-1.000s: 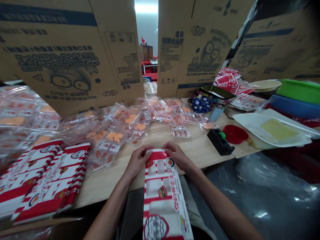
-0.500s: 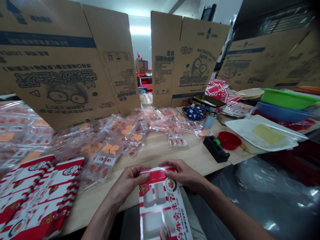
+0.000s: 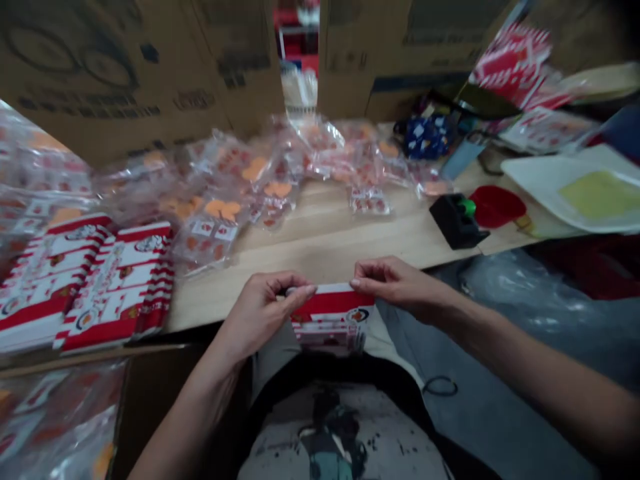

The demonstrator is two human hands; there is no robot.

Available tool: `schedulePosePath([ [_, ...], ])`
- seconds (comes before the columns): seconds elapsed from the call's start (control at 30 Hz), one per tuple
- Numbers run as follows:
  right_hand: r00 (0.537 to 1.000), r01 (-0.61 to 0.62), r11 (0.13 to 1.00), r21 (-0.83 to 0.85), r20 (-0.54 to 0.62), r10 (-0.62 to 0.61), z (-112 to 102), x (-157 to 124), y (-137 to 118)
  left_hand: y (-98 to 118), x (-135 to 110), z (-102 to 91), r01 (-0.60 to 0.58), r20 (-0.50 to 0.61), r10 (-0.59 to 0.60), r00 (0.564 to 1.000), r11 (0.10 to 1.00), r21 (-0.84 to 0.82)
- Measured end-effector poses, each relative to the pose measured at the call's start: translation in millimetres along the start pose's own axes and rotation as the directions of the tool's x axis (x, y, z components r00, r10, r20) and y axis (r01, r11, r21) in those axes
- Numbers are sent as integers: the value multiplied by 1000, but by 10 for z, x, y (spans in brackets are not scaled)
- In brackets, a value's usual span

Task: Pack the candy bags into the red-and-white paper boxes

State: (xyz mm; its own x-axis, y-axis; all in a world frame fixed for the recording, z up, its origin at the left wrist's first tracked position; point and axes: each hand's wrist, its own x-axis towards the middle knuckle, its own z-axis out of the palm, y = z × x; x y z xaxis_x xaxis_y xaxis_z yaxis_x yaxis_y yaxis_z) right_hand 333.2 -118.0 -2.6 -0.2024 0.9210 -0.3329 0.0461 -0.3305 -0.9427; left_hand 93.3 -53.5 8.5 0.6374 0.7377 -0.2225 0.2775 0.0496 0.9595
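My left hand (image 3: 263,310) and my right hand (image 3: 395,285) pinch the top corners of a red-and-white printed carton (image 3: 331,317) held upright over my lap, just in front of the wooden table's edge (image 3: 325,257). Only the carton's top band and a little below it show; the rest is foreshortened. Both hands have fingers closed on the carton's upper edge.
Flat red-and-white cartons (image 3: 85,283) are stacked at the left of the table. Several clear snack packets (image 3: 235,193) cover its middle and left. A black tape dispenser (image 3: 456,220), a red dish (image 3: 495,205) and a white tray (image 3: 575,193) sit at right. Cardboard boxes (image 3: 125,73) stand behind.
The view has tilted down toward my lap. The carton has been drawn closer to my body and stood more on end, so less of its face shows. Both hands keep their hold.
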Motion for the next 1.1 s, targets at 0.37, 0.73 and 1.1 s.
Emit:
schedulePosePath([
  [0.37, 955, 76, 916, -393, -236, -181, 58, 127, 470, -546, 126, 128, -245, 58, 239, 969, 924, 292],
  [0.73, 892, 312, 346, -885, 148, -427, 225, -86, 192, -548, 67, 68, -288, 11, 301, 954, 903, 317],
  [1.1, 843, 375, 924, 77, -443, -305, -18, 792, 35, -100, 530, -7, -116, -140, 478, 867, 467, 876],
])
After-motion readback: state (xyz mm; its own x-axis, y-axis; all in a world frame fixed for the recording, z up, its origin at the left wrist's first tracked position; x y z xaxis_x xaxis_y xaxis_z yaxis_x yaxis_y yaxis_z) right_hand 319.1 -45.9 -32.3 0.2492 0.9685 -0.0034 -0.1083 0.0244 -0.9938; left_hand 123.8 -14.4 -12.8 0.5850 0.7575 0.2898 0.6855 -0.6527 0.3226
